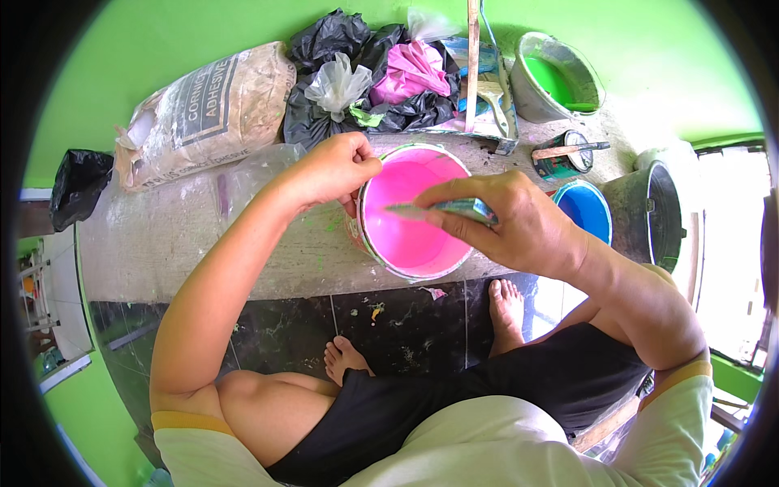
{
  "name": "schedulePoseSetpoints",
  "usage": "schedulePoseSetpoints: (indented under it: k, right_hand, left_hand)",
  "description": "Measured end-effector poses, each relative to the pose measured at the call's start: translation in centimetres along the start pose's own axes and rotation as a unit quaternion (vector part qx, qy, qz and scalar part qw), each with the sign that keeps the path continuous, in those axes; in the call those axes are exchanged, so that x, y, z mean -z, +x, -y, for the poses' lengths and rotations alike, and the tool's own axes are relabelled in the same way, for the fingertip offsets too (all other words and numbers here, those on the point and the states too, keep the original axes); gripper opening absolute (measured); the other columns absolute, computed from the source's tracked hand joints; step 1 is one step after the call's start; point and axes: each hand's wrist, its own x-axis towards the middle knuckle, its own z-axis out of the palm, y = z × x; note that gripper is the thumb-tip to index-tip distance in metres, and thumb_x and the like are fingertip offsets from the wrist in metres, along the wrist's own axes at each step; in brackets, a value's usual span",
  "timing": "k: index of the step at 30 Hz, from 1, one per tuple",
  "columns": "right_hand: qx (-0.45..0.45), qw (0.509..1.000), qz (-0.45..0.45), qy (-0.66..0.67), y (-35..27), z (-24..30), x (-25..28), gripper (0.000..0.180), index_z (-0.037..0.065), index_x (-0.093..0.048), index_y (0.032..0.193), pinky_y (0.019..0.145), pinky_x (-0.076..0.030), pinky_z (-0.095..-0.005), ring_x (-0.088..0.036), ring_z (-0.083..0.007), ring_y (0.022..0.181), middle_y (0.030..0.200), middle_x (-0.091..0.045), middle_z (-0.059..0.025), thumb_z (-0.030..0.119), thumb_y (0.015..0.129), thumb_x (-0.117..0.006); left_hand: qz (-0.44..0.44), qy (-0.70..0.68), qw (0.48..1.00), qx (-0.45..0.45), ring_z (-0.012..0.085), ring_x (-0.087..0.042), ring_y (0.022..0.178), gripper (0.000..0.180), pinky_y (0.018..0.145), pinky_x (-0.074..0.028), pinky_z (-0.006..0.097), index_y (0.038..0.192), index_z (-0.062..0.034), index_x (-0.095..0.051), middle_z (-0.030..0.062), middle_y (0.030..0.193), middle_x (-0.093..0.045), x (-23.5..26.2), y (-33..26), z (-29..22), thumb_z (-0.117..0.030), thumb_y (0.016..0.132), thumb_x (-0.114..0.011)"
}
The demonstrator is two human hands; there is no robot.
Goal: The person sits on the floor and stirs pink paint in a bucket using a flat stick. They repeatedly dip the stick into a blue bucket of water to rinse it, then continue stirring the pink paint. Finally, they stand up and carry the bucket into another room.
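Right hand fingers pinching flat paint-smeared stick over glossy pink round tub; left hand fingers curled on rim.

Three paint buckets, one small tin, one sack

Head camera looks steeply down, close above the ledge.

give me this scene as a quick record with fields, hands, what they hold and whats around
left hand: left hand grips the rim of the pink paint bucket
right hand: right hand holds a flat paint-smeared tool over the pink paint
right of bucket: blue paint bucket, dark bucket
behind: green paint bucket, black plastic bags, printed sack
surface: concrete ledge
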Motion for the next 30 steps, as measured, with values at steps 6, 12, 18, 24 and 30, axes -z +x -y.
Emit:
schedulePoseSetpoints:
  k: [6,12,18,24,30]
  right_hand:
    - [0.011,0.996,0.088,-0.008,-0.4,-0.1,1.1,0.021,0.002,-0.077,0.115,0.071,-0.058,-0.0405,-0.076,-0.032,0.077,0.093,-0.079,-0.017,0.016,0.099,-0.076]
    - [-0.016,0.991,0.02,-0.132,-0.3,-1.1,1.6,0.021,0.002,-0.076,0.116,0.077,-0.059,-0.043,-0.077,-0.0356,0.087,0.099,-0.079,-0.0185,0.015,0.099,-0.075]
    - [0.092,0.992,-0.035,-0.082,-0.1,-1.9,-0.6,0.023,0.003,-0.076,0.119,0.081,-0.061,-0.0418,-0.077,-0.0357,0.093,0.109,-0.078,-0.0191,0.013,0.097,-0.076]
    - [0.013,0.996,0.091,0.017,0.0,-0.1,0.8,0.022,0.004,-0.077,0.118,0.076,-0.059,-0.0396,-0.077,-0.0337,0.086,0.099,-0.079,-0.0176,0.015,0.098,-0.077]
    - [-0.043,0.992,0.093,-0.08,0.0,-0.3,1.8,0.023,0.003,-0.077,0.117,0.077,-0.06,-0.0408,-0.077,-0.0344,0.086,0.099,-0.079,-0.0182,0.018,0.1,-0.075]
  left_hand:
    - [-0.001,0.007,1.0,-0.01,0.0176,-0.072,0.067,0.026,0.057,-0.063,0.035,0.11,0.0036,-0.06,0.0104,0.091,-0.069,-0.2,-0.2,-0.2,-0.021,0.104,-0.063]
    - [-0.01,0.02,1.0,-0.006,0.0178,-0.072,0.067,0.026,0.058,-0.063,0.035,0.111,0.0043,-0.061,0.0109,0.091,-0.069,-0.4,-0.3,-0.6,-0.021,0.104,-0.063]
    - [-0.01,0.006,1.0,-0.007,0.0177,-0.072,0.068,0.025,0.058,-0.064,0.036,0.111,0.0037,-0.061,0.0108,0.091,-0.069,-0.2,0.1,0.0,-0.021,0.104,-0.063]
    - [-0.004,0.001,1.0,-0.002,0.0171,-0.071,0.068,0.024,0.058,-0.064,0.036,0.11,0.0031,-0.061,0.0098,0.091,-0.069,0.1,0.0,0.2,-0.02,0.103,-0.063]
    - [-0.022,0.0,1.0,0.004,0.0165,-0.07,0.07,0.023,0.057,-0.063,0.036,0.11,0.002,-0.062,0.0094,0.093,-0.069,0.7,0.4,1.2,-0.02,0.103,-0.063]
